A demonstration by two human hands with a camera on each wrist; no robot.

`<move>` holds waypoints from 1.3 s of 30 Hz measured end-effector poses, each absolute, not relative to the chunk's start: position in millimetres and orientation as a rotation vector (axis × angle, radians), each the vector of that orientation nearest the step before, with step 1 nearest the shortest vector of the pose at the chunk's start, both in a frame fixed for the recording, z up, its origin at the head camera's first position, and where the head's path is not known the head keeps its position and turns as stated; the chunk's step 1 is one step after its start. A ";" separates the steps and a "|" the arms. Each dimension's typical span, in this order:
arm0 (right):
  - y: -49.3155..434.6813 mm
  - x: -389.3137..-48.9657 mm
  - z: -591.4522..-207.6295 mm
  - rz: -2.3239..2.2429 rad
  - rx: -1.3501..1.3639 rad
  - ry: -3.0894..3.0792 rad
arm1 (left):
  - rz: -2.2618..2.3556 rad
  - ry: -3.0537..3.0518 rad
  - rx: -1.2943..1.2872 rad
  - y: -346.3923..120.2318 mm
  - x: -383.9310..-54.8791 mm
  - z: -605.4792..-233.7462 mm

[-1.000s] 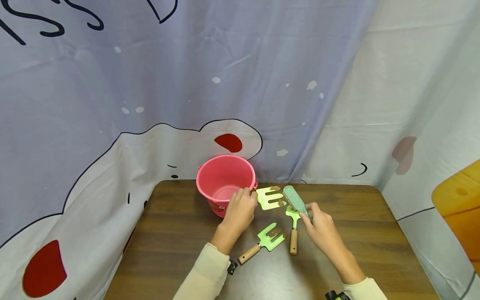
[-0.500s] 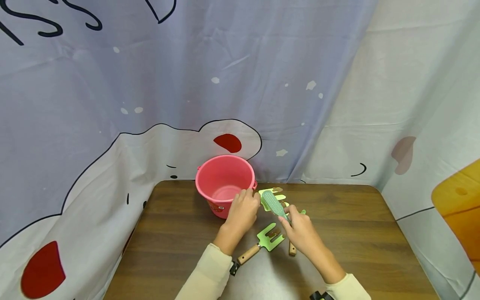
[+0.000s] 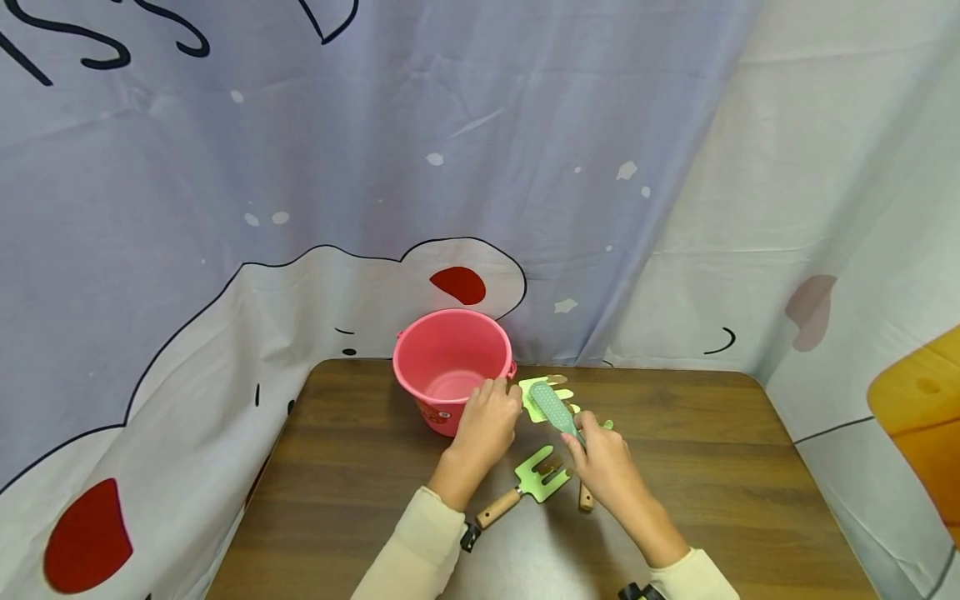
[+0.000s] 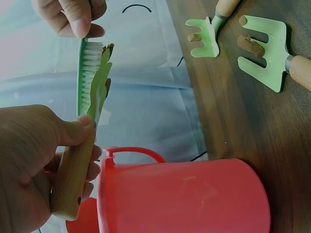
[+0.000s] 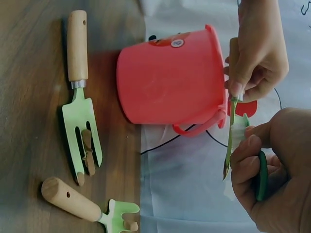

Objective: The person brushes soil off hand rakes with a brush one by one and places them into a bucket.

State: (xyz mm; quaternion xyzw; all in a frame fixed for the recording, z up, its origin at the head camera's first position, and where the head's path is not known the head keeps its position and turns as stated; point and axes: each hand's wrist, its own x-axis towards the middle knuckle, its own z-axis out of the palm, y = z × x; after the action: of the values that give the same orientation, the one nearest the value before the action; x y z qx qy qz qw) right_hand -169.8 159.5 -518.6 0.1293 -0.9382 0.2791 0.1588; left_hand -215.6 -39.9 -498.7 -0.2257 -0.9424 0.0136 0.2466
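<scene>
At the near edge of a brown, wood-grained surface (image 3: pixel 720 467), 2 cream sleeves (image 3: pixel 416 546) are seen. Just beside the left sleeve's cuff, a flat fork (image 3: pixel 534 481) with a wooden handle and light green tines is laid on the surface; brown lumps are stuck to its tines. To its right, a smaller rake-like tool (image 5: pixel 73 200) is laid, its wooden handle partly covered in the head view by the right hand (image 3: pixel 603 458); a brown lump is caught at its green prongs.

The hands are held apart from each other, and each is clamped on something. By the right hand, a green brush (image 3: pixel 551 406) is pinched near its end. By the left hand (image 3: pixel 487 421), a held fork (image 4: pixel 99 80) is gripped round its wooden handle, above the surface. The brush's white bristles are laid against the held fork's green face, and brown bits are seen at its tips.

Farther back, a pink bucket (image 5: pixel 167 80) is stood upright near the far edge, just beside the left hand. Behind everything, a lavender and white printed cloth (image 3: pixel 375 167) is hung.
</scene>
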 end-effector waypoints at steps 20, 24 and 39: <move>197.7 -181.8 -534.4 0.715 0.354 -2.542 | -0.039 -2.566 -0.636 -49.9 -215.9 -499.0; 205.9 -183.6 -536.0 0.728 0.312 -2.562 | -0.035 -2.570 -0.633 -50.0 -214.9 -498.8; 196.3 -180.2 -511.0 0.844 0.302 -2.680 | -0.044 -2.569 -0.639 -45.2 -213.9 -496.2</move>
State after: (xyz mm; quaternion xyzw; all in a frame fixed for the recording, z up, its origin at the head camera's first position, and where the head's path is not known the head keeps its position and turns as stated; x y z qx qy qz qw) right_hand -180.2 196.3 -511.0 0.1057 -0.9366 0.2948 0.1571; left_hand -213.9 -45.2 -496.2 -0.2341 -0.9408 -0.0163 0.2445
